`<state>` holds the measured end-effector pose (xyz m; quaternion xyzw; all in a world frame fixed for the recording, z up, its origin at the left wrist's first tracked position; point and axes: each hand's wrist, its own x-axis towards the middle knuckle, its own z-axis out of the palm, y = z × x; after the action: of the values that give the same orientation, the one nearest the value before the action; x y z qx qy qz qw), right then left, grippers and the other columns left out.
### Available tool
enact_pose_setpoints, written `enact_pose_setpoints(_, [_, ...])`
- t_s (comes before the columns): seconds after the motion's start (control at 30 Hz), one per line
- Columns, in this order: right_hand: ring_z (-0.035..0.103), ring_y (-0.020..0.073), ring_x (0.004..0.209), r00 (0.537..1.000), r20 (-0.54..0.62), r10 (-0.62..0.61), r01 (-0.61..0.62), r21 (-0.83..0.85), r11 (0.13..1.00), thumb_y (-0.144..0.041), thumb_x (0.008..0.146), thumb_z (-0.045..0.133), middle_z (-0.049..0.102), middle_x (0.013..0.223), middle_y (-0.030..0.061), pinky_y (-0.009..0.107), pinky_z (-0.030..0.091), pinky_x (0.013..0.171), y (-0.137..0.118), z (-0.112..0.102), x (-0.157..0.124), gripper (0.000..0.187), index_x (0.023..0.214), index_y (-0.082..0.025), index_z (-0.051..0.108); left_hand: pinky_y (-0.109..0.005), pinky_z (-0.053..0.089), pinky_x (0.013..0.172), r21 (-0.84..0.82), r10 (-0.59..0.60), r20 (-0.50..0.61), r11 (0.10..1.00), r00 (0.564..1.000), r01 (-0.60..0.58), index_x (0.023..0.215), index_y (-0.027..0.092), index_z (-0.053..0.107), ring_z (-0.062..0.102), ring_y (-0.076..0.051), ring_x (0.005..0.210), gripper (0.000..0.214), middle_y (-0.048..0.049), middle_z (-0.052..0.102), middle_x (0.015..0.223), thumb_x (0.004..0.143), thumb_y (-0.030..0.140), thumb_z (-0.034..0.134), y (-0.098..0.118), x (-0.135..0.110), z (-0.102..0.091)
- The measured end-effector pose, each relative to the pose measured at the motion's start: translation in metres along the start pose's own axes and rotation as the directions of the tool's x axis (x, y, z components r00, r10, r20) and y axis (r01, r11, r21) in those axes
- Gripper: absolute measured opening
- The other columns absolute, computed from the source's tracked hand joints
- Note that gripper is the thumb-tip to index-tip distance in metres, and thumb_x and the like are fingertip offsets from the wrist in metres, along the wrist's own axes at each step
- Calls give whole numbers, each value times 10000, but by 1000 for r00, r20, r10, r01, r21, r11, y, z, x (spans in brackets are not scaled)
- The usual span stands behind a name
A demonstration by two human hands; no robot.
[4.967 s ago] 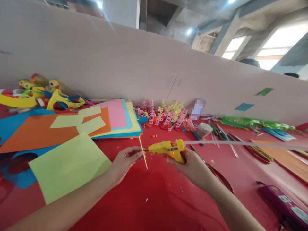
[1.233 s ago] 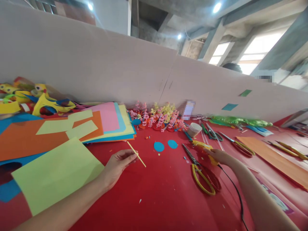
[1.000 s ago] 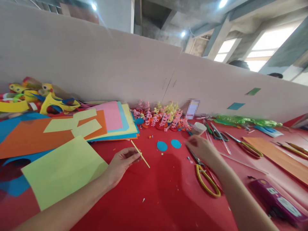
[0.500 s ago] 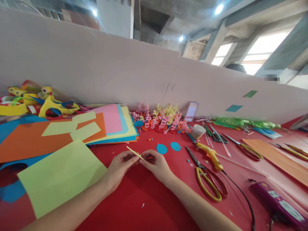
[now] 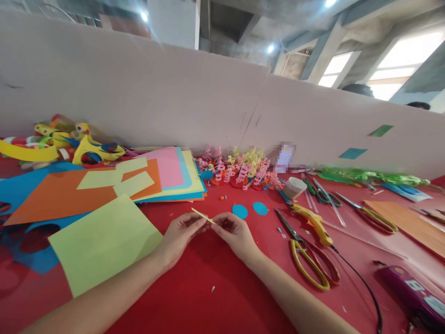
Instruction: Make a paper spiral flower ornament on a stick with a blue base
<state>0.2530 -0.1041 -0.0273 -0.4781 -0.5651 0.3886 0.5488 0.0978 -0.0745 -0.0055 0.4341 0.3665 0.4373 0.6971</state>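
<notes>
A thin yellow paper strip (image 5: 200, 213) is pinched between my two hands above the red table. My left hand (image 5: 184, 233) is closed on its middle, and the strip's far end sticks out up and to the left. My right hand (image 5: 236, 233) grips the near right end, the thumb and fingertips close to those of the left. Just beyond the hands lie two blue paper circles (image 5: 239, 211). A light yellow-green paper sheet (image 5: 104, 243) lies under and beside my left forearm.
Scissors (image 5: 301, 253) and a yellow glue gun (image 5: 314, 223) with a black cord lie to the right, near a small white cup (image 5: 294, 188). Curled pink and yellow paper pieces (image 5: 243, 169) stand at the back. Stacked coloured sheets (image 5: 83, 197) lie left; a purple device (image 5: 410, 290) sits front right.
The whole view has shifted, so the table things appear further right. Both hands keep hold of the strip, whose angle has barely changed.
</notes>
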Motion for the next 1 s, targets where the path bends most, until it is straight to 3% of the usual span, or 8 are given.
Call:
enact_pose_setpoints(0.27, [582, 149, 685, 979, 38, -199, 202, -265, 943, -244, 803, 562, 622, 718, 18, 272, 485, 663, 0, -3, -3, 92, 813, -206, 645, -264, 474, 772, 12, 13, 22, 1000, 1000, -13, 670, 168, 682, 597, -142, 732, 148, -3, 666, 696, 626, 291, 752, 1, -1, 1])
enact_pose_setpoints(0.47, [574, 153, 714, 971, 110, -213, 239, -360, 902, -195, 832, 495, 617, 745, 25, 269, 473, 677, -6, -3, -5, 109, 814, -200, 602, -270, 467, 776, 74, 52, 56, 996, 997, -56, 654, 170, 665, 567, -143, 735, 151, 8, 617, 687, 650, 306, 732, 0, -1, 1])
enact_pose_setpoints(0.63, [565, 137, 675, 984, 99, -148, 173, -331, 928, -183, 818, 492, 604, 733, 18, 260, 465, 651, -9, 1, -9, 59, 784, -189, 540, -271, 475, 767, 61, 39, 48, 997, 998, -42, 729, 184, 704, 586, -148, 748, 134, -1, 656, 729, 648, 285, 738, -2, -1, -1])
enact_pose_setpoints(0.77, [567, 132, 653, 991, 114, -66, 88, -197, 976, -233, 816, 509, 594, 707, 14, 255, 463, 630, -9, 0, -8, 69, 771, -181, 523, -272, 475, 768, 31, 6, 18, 999, 1000, -7, 775, 186, 738, 604, -158, 759, 188, -27, 702, 766, 624, 296, 757, -3, 0, -2])
enact_pose_setpoints(1.0, [530, 98, 529, 975, 186, 125, -133, 34, 990, -429, 762, 609, 612, 639, -3, 201, 386, 476, -3, -3, -3, 267, 746, -179, 516, -246, 468, 758, 22, -16, 58, 1000, 998, 15, 739, 186, 744, 599, -135, 737, 160, -17, 712, 736, 628, 300, 760, -6, 0, -4])
